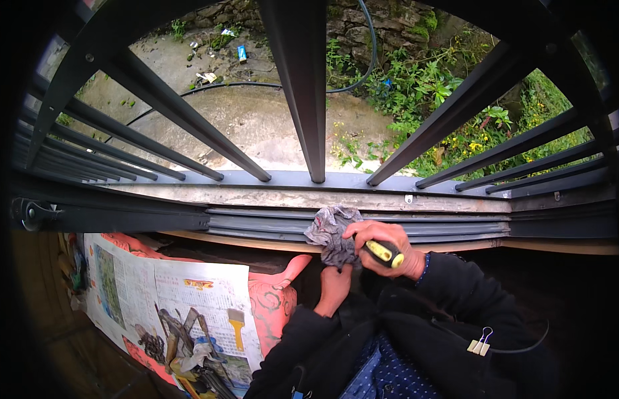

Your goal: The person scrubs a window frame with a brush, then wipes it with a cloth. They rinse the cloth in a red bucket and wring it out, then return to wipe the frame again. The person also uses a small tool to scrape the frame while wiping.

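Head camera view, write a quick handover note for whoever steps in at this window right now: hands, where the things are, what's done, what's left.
Right hand: closed on a yellow-and-black handled tool, its tip hidden in the grey rag, at the window track.
Left hand: below, pinching the rag's lower edge.
Things: newspaper spread at lower left, carrying a yellow-handled brush and a heap of other tools.
Done: rag is wrapped over the tool and set on the track rails near the middle bar.
Left: cannot tell how much of the track has been wiped; both sides of it look alike.
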`<state>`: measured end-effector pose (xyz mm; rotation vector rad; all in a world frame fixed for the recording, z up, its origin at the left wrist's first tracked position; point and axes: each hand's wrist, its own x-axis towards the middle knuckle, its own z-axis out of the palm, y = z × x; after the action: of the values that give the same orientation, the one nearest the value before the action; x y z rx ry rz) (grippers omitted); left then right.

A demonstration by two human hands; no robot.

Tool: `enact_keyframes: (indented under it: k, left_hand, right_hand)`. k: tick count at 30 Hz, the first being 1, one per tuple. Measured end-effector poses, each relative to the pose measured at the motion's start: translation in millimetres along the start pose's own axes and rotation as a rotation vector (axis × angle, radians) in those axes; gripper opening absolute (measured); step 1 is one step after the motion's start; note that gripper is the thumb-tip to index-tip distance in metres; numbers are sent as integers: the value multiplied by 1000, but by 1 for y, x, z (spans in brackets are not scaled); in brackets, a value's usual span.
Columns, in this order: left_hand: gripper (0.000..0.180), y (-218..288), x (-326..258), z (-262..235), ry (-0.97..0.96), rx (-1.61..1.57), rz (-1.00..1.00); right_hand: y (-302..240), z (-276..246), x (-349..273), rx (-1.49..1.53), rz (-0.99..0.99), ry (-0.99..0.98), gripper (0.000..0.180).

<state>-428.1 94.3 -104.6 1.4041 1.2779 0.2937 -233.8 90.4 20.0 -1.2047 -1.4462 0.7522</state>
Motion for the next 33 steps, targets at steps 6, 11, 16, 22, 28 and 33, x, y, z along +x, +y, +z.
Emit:
enact_keyframes:
  k: [6,11,16,22,28,33]
  left_hand:
    - [35,35,-30,-65,348,-643,260]
    - [36,77,-19,-99,469,-795,436]
    - [25,81,0,-127,519,-579,325]
    - [13,56,15,-130,412,-624,178]
    - [20,55,38,-108,280,-590,263]
    - [19,97,42,-44,125,-143,372]
  right_hand:
    - [-21,25,13,-432,-154,11,26]
    - [-29,56,29,-628,-264,33,24]
    - [14,103,59,-282,-316,-57,25]
    - [31,131,69,-429,-229,-51,21]
    - [41,101,56,-474,-44,62,23]
    - [35,26,20,-584,-13,163,22]
